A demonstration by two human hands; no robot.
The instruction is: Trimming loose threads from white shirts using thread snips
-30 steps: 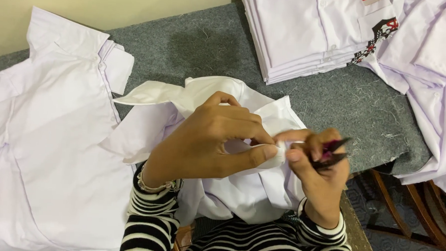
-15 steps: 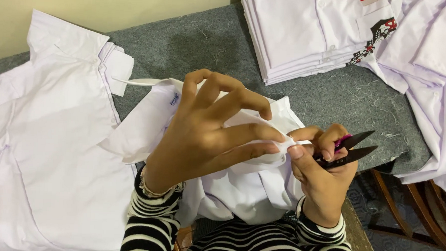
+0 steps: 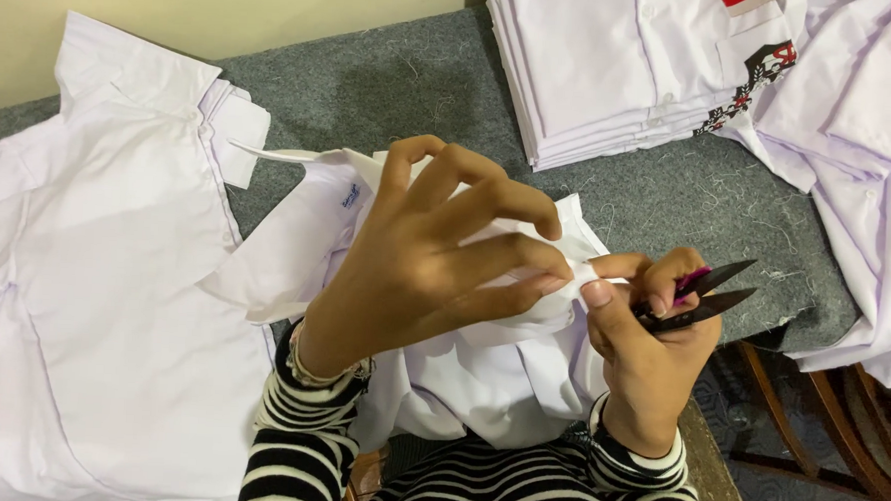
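My left hand (image 3: 435, 255) grips a bunched part of a white shirt (image 3: 480, 372) that lies across my lap and the table edge, fingers curled over the cloth. My right hand (image 3: 652, 335) holds small black thread snips (image 3: 709, 292) with a pink grip, blades pointing right and slightly apart. The thumb and forefinger of that hand also pinch the same fold of cloth, right at my left fingertips. Both sleeves are black-and-white striped.
A grey felt-covered table (image 3: 668, 205) has loose threads on it. A spread white shirt (image 3: 114, 266) lies at the left, a neat stack of folded white shirts (image 3: 624, 68) at the back, more white shirts (image 3: 870, 169) at the right edge. Wooden chair legs (image 3: 838, 438) show lower right.
My left hand lifted and spread its fingers over the cloth, then held there. The snips' blades came into view, pointing right. The shirt's collar part shifted slightly left.
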